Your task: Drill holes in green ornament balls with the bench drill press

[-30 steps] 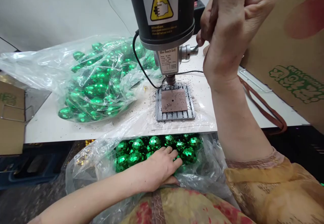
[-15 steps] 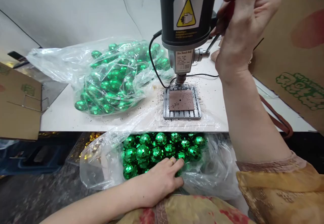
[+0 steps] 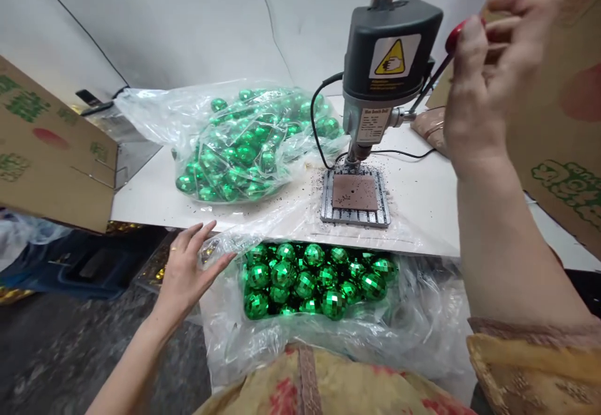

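Note:
In the head view a small bench drill (image 3: 364,114) stands on the table, dark on top with a yellow warning label. My right hand (image 3: 498,64) is raised at its right side, fingers closed round the red-knobbed feed lever (image 3: 436,76). Under the drill bit lies a brown pad (image 3: 354,193) with a hole in it, on the slotted metal base (image 3: 328,205), strewn with dark shavings. My left hand (image 3: 190,261) is open with fingers spread, by the clear bag's left edge. Faceted green balls (image 3: 305,283) fill that bag, close before my lap.
A clear bag of green balls (image 3: 244,152) lies left of the drill. Cardboard boxes stand at the left (image 3: 56,146) and right (image 3: 558,127). A black cable (image 3: 313,117) loops beside the drill. The table's front edge (image 3: 422,252) runs above the lower balls.
My left hand has moved left off the green balls in the lower bag, its fingers now spread. My right hand remains on the lever. The view has shifted, showing more of the drill's column.

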Demonstrator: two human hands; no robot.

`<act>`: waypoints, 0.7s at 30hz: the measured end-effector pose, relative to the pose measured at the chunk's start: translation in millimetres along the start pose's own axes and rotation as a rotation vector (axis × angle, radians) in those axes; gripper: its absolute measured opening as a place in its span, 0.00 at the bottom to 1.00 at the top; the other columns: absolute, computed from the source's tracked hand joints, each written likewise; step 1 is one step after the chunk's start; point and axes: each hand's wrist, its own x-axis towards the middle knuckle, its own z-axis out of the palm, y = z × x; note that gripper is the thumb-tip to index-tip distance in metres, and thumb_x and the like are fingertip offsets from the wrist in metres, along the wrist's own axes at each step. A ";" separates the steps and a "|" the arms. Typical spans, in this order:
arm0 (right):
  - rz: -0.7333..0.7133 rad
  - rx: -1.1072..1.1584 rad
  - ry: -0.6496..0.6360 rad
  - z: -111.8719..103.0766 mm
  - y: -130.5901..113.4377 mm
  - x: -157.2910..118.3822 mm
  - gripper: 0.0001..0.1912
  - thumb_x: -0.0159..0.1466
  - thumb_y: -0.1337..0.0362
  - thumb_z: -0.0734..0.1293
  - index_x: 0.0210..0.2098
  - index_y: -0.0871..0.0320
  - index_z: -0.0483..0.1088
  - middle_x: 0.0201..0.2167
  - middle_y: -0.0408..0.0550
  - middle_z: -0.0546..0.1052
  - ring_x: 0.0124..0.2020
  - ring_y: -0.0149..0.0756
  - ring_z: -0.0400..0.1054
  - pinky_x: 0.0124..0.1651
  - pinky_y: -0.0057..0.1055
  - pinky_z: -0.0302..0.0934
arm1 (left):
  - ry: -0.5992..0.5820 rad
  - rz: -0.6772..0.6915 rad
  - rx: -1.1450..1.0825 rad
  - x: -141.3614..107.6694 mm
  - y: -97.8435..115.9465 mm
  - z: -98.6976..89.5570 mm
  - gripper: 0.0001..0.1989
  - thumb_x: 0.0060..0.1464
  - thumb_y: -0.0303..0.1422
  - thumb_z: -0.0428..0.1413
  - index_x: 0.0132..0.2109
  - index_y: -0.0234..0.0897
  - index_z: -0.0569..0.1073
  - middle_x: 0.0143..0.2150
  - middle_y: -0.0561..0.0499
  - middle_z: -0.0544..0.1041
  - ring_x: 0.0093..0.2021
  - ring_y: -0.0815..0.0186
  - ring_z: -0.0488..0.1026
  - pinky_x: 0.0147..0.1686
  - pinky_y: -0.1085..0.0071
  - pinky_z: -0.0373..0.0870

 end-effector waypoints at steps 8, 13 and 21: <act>0.260 -0.368 -0.137 -88.9 2.6 -172.0 0.14 0.58 0.53 0.69 0.40 0.52 0.74 0.33 0.50 0.78 0.31 0.39 0.72 0.39 0.41 0.68 | -0.118 -0.084 -0.152 -17.4 -8.3 40.1 0.38 0.57 0.54 0.56 0.68 0.44 0.59 0.62 0.42 0.68 0.62 0.52 0.68 0.61 0.53 0.67; 0.424 -0.452 -0.217 -122.1 0.9 -239.8 0.16 0.60 0.51 0.66 0.35 0.57 0.74 0.32 0.52 0.78 0.29 0.40 0.71 0.39 0.44 0.68 | -0.219 0.052 0.079 15.7 23.4 56.5 0.37 0.56 0.55 0.57 0.66 0.40 0.65 0.64 0.34 0.67 0.66 0.41 0.63 0.62 0.37 0.58; 0.519 -0.292 -0.197 -82.8 44.4 -129.4 0.22 0.65 0.47 0.61 0.47 0.57 0.70 0.39 0.49 0.77 0.39 0.35 0.73 0.45 0.36 0.70 | -0.389 0.064 -0.033 44.4 73.3 89.0 0.35 0.63 0.47 0.54 0.70 0.38 0.55 0.63 0.36 0.69 0.64 0.46 0.66 0.65 0.36 0.50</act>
